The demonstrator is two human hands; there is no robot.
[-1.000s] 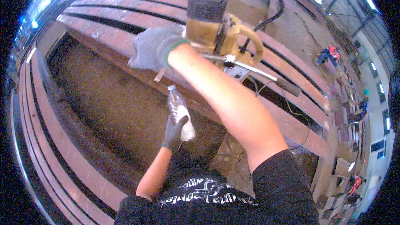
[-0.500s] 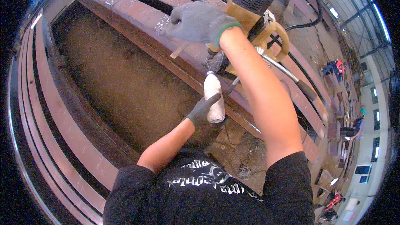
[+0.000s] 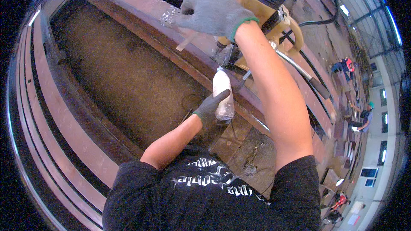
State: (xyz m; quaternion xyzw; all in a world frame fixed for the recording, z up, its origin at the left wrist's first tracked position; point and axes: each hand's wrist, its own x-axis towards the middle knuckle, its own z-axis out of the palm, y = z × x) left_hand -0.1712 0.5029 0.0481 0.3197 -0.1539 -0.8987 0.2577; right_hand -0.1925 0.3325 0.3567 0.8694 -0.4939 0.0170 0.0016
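Below the yellow drill (image 3: 274, 15), the left hand (image 3: 210, 110) grips a white bottle (image 3: 223, 93) tipped toward the bit, the right hand (image 3: 214, 13) closed on a lever; spilled liquid could miss the steel beam (image 3: 141, 10), or the glove could catch.

One package shows: a small plastic bottle (image 3: 223, 95), whitish and cloudy, standing nearly upright with its narrow neck uppermost. It is held in the dark-gloved left hand (image 3: 209, 110), whose grip wraps its lower half from the left and behind. The bottle's top sits just beside the base of the yellow drilling machine (image 3: 267, 13), at the near edge of the rusty steel beam (image 3: 141, 10) on which that machine stands. Any label on the bottle is too small to make out. No signs or screens can be told apart in the hall beyond; the far right is too small and blurred.
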